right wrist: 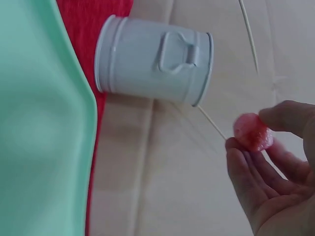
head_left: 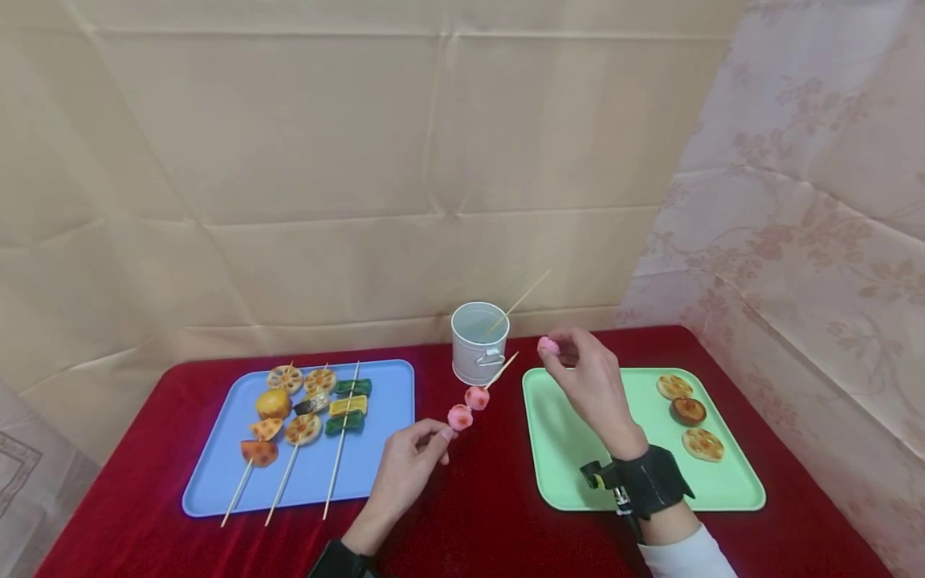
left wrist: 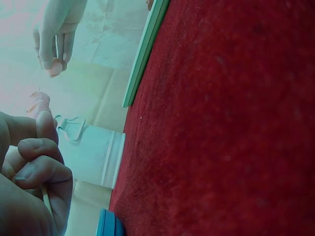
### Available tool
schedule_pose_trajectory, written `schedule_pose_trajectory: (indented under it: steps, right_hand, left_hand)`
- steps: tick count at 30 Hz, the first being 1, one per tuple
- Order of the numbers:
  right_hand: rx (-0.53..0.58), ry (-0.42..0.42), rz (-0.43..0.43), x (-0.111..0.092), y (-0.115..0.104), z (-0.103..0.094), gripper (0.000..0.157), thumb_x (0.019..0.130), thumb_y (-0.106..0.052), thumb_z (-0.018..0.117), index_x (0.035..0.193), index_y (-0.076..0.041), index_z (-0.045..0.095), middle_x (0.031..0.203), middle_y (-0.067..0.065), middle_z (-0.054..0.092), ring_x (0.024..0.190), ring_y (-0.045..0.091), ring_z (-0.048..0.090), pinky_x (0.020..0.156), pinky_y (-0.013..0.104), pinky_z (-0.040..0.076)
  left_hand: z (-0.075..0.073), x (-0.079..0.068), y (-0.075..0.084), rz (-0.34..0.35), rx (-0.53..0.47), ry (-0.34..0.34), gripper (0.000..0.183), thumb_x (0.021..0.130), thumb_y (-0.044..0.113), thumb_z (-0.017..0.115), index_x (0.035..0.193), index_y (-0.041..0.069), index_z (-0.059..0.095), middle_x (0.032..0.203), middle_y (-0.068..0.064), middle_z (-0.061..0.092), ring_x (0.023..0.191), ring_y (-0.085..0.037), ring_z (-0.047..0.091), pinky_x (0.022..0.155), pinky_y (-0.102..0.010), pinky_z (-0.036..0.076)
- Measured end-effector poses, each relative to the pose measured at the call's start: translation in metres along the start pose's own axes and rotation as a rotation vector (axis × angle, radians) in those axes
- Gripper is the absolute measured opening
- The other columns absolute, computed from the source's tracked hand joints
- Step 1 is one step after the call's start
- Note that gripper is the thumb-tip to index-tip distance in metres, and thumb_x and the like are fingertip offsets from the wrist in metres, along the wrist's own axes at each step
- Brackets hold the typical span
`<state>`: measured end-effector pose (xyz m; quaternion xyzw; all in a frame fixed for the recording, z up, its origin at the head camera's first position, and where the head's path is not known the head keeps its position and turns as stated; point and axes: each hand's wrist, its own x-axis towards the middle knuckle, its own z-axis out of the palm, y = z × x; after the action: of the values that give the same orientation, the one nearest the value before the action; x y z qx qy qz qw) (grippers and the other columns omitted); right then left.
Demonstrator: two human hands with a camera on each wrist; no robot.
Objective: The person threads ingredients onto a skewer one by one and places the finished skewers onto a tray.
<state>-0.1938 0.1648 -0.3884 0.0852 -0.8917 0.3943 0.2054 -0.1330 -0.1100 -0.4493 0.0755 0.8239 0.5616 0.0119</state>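
My left hand (head_left: 410, 467) grips a thin wooden skewer (head_left: 503, 368) that carries two pink browned balls (head_left: 460, 417); its pointed tip sticks out past the upper ball, up and to the right. In the left wrist view, curled fingers (left wrist: 37, 157) wrap the skewer's lower part. Over the green tray's left side, my right hand (head_left: 588, 385) pinches a loose pink ball (right wrist: 252, 132) between thumb and fingertips. That ball is apart from the skewer tip, to its right and a little higher in the head view.
A white metal bucket (head_left: 473, 361) with one skewer (head_left: 531, 291) leaning in it stands at the back. The blue tray (head_left: 390, 449) on the left bears several loaded skewers. On the green tray (head_left: 571, 490) lie two lotus root slices (head_left: 702, 445) and a brown round piece (head_left: 688, 412).
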Motion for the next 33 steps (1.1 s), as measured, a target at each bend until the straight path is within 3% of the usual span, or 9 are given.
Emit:
schedule_pose_trajectory:
  steps: [11, 16, 24, 27, 33]
  right_hand:
    - [0.125, 0.03, 0.079, -0.002, 0.004, 0.01, 0.035, 0.092, -0.015, 0.08, 0.122, -0.001, 0.068, 0.114, 0.014, 0.069, 0.099, 0.028, 0.071, 0.088, 0.044, 0.058]
    - [0.169, -0.023, 0.183, -0.001, 0.004, 0.011, 0.038, 0.094, -0.026, 0.079, 0.125, -0.005, 0.069, 0.117, 0.013, 0.072, 0.104, 0.029, 0.07, 0.091, 0.043, 0.057]
    - [0.254, -0.077, 0.271, 0.0, 0.013, 0.01, 0.05, 0.095, -0.044, 0.075, 0.13, -0.009, 0.069, 0.117, 0.009, 0.073, 0.104, 0.026, 0.067, 0.087, 0.036, 0.056]
    - [0.321, -0.093, 0.313, -0.001, 0.015, 0.01, 0.05, 0.094, -0.047, 0.074, 0.129, -0.011, 0.069, 0.115, 0.008, 0.073, 0.104, 0.026, 0.066, 0.087, 0.033, 0.054]
    - [0.573, -0.102, 0.367, -0.002, 0.015, 0.012, 0.048, 0.097, -0.041, 0.073, 0.128, -0.006, 0.067, 0.116, 0.01, 0.073, 0.112, 0.032, 0.069, 0.093, 0.028, 0.055]
  left_hand:
    - [0.001, 0.0, 0.001, -0.008, -0.001, -0.008, 0.018, 0.103, 0.02, 0.065, 0.099, 0.007, 0.076, 0.067, 0.001, 0.063, 0.052, -0.005, 0.041, 0.051, -0.022, 0.031]
    - [0.002, -0.001, 0.001, -0.006, -0.003, -0.01, 0.018, 0.103, 0.02, 0.065, 0.099, 0.006, 0.076, 0.067, 0.001, 0.063, 0.052, -0.005, 0.041, 0.051, -0.022, 0.031]
    - [0.001, 0.0, 0.002, -0.009, -0.005, -0.023, 0.016, 0.103, 0.018, 0.064, 0.099, 0.007, 0.076, 0.068, 0.001, 0.063, 0.053, -0.006, 0.043, 0.052, -0.023, 0.034]
    - [0.001, -0.001, 0.001, -0.003, -0.009, -0.019, 0.016, 0.102, 0.018, 0.065, 0.099, 0.007, 0.076, 0.068, 0.001, 0.063, 0.053, -0.007, 0.043, 0.051, -0.023, 0.034]
    - [0.005, -0.002, 0.001, 0.013, 0.014, -0.02, 0.016, 0.102, 0.016, 0.065, 0.098, 0.006, 0.076, 0.066, 0.003, 0.062, 0.055, -0.006, 0.045, 0.053, -0.023, 0.035]
